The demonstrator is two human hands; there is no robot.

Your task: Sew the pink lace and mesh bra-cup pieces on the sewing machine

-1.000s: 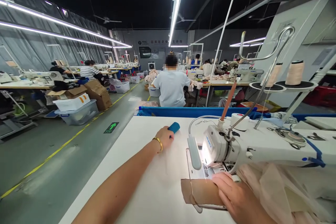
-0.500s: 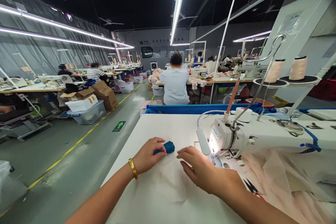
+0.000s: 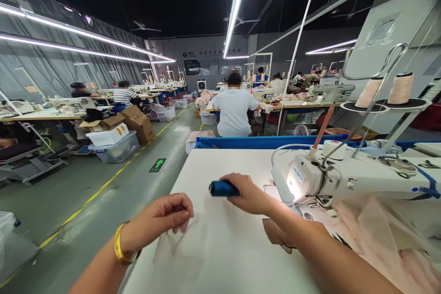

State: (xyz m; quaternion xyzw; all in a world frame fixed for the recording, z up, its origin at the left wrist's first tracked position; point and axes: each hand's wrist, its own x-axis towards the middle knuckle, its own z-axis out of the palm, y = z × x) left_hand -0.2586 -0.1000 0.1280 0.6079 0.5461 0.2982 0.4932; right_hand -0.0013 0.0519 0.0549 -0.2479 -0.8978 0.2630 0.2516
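My right hand [image 3: 246,193] is wrapped round one end of a dark blue thread spool [image 3: 222,189], held sideways over the white table. To the left, my left hand [image 3: 168,213] has its fingers curled and pinched together. A thin see-through sheet [image 3: 175,245] hangs below these fingers and seems to be held by them. Beneath my right wrist lies a small brown flat piece [image 3: 273,232], partly hidden by the arm. The lit white sewing machine [image 3: 324,174] stands just right of my right hand.
Sheer pale pink fabric [image 3: 375,225] is heaped right of the machine's needle, with dark scissor tips [image 3: 339,239] beside it. Two thread cones [image 3: 400,88] stand on the rack behind. Beyond the blue edge [image 3: 258,142] at the table's back, a person in white [image 3: 234,112] sits working.
The blue spool has passed from my left hand to my right hand. My left hand has drawn back to the left with the see-through sheet. The view has shifted slightly left.
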